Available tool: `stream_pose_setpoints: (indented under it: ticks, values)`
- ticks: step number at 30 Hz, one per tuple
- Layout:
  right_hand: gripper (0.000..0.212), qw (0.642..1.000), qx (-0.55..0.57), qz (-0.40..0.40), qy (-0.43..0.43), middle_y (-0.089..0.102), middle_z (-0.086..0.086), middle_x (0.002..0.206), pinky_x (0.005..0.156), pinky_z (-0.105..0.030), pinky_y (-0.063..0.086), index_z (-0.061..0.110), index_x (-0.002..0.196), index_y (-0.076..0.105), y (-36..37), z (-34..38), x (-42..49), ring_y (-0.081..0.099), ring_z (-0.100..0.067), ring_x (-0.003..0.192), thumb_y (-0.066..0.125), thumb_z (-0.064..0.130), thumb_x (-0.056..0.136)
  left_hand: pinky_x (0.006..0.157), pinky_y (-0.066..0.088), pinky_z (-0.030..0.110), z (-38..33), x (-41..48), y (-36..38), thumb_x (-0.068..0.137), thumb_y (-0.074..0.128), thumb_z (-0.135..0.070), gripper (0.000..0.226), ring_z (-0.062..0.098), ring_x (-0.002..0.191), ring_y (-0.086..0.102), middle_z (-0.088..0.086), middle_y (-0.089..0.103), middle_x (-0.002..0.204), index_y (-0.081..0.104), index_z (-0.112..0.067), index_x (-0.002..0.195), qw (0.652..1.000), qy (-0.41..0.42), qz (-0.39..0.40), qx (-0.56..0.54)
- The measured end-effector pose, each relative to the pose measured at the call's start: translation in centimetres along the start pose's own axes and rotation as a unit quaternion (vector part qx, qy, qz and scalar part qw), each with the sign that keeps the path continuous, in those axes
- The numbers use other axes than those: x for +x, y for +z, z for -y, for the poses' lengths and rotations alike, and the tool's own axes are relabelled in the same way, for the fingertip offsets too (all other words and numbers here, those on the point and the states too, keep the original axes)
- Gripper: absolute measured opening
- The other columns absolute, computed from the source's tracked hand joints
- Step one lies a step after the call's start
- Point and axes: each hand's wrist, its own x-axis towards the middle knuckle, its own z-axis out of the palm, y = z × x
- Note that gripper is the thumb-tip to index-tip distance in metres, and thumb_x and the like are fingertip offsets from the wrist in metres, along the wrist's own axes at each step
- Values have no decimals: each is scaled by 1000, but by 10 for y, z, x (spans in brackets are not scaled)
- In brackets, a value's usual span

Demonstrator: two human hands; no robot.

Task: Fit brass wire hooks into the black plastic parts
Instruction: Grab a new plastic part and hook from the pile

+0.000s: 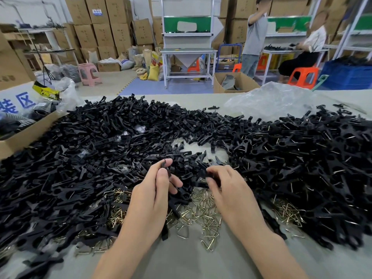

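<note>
A huge heap of black plastic parts (96,150) covers the table's left and middle. On the right lies a second heap (302,158) whose parts show brass wire fitted in them. Loose brass wire hooks (203,216) lie scattered near the front, between my wrists. My left hand (155,190) pinches an upright black plastic part (167,170) between thumb and fingers. My right hand (227,186) curls its fingers round another black part (209,174) at the heap's edge. No hook is visible in either hand.
A cardboard box (24,135) with dark goods stands at the left edge. Crumpled clear plastic bag (273,99) lies at the back right. Bare table (181,258) shows in front. Two people work at benches behind, among stacked cartons.
</note>
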Motion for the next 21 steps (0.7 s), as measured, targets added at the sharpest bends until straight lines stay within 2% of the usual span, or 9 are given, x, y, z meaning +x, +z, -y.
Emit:
stream_pose_setpoints:
  ticks: [2,4,8,10,13,15,21]
  values:
    - [28,991,123,-40,45,67,20,112,92,-11,44,30,128,61,-5,3,0,59,3,106,53,35,102,74,44,13,-2,-1,0,104,26,-50,31,9,89,65,-15,69,90,53,-49,117,1000,4,11,-2]
    - [26,953,282,-40,103,74,18,103,86,-12,50,34,127,62,-7,8,-1,67,2,99,55,35,102,77,42,11,-3,-2,0,106,26,-49,33,8,92,62,-16,64,93,56,-47,119,1000,13,12,-1]
    - [19,811,557,29,179,78,0,101,79,-17,56,21,105,78,-6,22,1,75,-14,93,64,22,92,76,43,12,-10,-2,3,104,35,-44,28,9,88,60,-16,56,93,58,-44,119,999,24,29,-1]
    - [24,770,605,63,193,78,-4,102,82,-20,58,22,102,81,-4,28,0,75,-19,97,69,26,82,77,45,11,-10,-2,5,100,39,-45,29,5,90,62,-18,62,95,58,-44,121,999,14,39,-13]
    - [27,746,628,91,201,77,-8,108,88,-27,57,21,105,80,-1,29,-1,74,-23,102,71,26,80,87,44,6,-8,-2,6,96,44,-48,36,-8,106,62,-31,67,110,59,-40,128,999,-11,37,-31]
    - [28,736,638,100,204,77,-9,109,90,-30,57,19,107,80,-1,29,-1,73,-23,102,72,26,81,84,49,12,-7,-2,6,94,48,-47,30,-2,99,66,-25,70,104,59,-44,122,998,-16,38,-42]
    - [32,751,619,116,200,77,-10,104,86,-27,57,17,107,80,-4,33,-2,73,-19,94,73,29,78,79,53,19,-9,-2,4,93,54,-42,22,6,90,69,-16,72,94,63,-42,113,997,-28,28,-66]
